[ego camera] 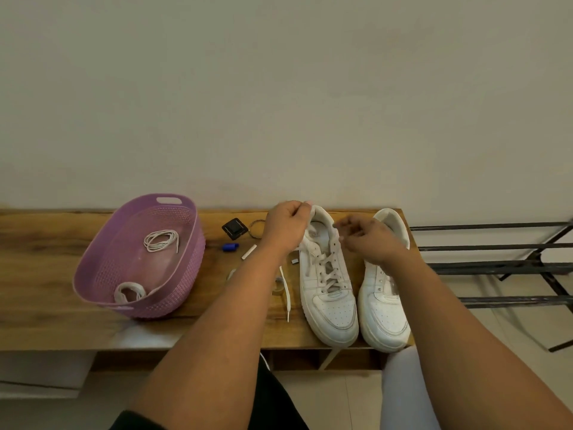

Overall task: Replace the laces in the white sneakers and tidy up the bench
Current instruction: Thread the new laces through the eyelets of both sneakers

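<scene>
Two white sneakers stand side by side on the wooden bench (46,274), toes toward me. The left sneaker (331,305) is laced; the right sneaker (384,318) shows bare eyelets. My left hand (286,226) grips the heel collar of the left sneaker. My right hand (370,240) hovers over the gap between the shoes, its curled fingers at the left sneaker's top eyelets; blur hides what they hold. A loose white lace (286,293) trails on the bench left of the laced shoe.
A purple basket (186,274) at the left holds two coiled white laces (161,240). Between basket and shoes lie a black square item (234,228), a blue cap (230,247) and a small white stick (249,252). A metal rack (496,265) stands to the right.
</scene>
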